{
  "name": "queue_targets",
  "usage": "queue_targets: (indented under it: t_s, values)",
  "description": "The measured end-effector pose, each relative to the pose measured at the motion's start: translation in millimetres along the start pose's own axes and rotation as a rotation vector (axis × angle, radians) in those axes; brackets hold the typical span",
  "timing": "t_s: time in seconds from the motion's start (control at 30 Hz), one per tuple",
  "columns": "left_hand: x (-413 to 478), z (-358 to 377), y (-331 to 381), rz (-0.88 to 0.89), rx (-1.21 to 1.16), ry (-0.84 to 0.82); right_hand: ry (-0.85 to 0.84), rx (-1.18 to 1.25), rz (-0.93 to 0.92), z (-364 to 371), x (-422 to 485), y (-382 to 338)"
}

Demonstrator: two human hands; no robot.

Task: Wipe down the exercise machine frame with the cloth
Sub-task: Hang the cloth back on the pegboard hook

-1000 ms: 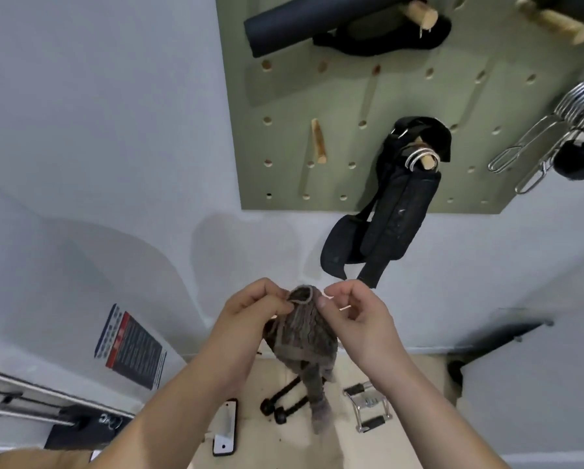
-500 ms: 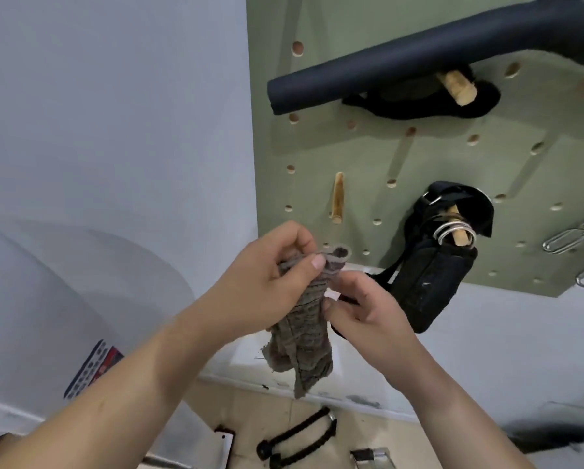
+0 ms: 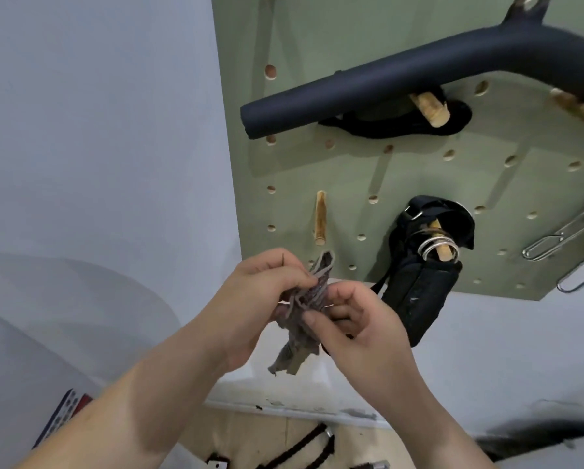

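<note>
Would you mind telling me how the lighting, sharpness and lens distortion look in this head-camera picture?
Head view: soft, even light, no harsh glare; a broad faint shadow curves across the wall; wide-angle slants the pegboard edges; cloth fairly sharp.

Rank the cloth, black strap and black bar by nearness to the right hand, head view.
1. Cloth, pinched in the right hand.
2. Black strap, hanging just right of it.
3. Black bar, high on the pegboard.

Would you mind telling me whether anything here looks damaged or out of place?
Two things. The cloth, pinched by the left hand and right hand, has a ragged, frayed lower edge. Along the skirting below, the paint is chipped and flaking.
</note>
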State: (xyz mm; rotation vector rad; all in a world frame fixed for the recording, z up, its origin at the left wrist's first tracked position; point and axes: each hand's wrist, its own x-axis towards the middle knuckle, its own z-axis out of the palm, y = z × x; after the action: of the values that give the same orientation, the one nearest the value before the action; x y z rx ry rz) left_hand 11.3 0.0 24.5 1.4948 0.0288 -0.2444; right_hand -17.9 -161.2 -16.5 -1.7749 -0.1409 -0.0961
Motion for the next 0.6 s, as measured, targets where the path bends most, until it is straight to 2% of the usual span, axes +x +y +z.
queue_targets:
  t_s: [0.1, 0.17, 0.23, 0.37, 0.5, 0.6]
  values:
    - [5.5, -5.1, 3.9, 0.029, -0.003, 0.071, 0.110, -0.091, -0.087, -9.8, -0.4, -1.0]
    - [6.8, -6.9, 6.9, 0.084, 0.018, 0.068, 0.078, 0.049, -0.032, -11.0, 0.1, -8.5]
    - [5.5, -4.1, 10.6, 0.121, 0.098, -0.015, -0.002, 0.193, 0.053, -5.9, 2.3, -15.2]
    - [3.2, -0.9, 15.6, 0.016, 0.091, -0.103, 0.075, 0.096, -0.003, -1.2, 4.2, -16.3]
    - [4.2, -8.0, 17.3, -0.016, -0.032, -0.046, 0.061, 0.242, 0.008, -15.7, 2.0, -20.4]
    - [4.9, -10.8, 20.7, 0.017, -0.029, -0.015, 0.060, 0.407, 0.135, -21.1, 6.8, -22.9]
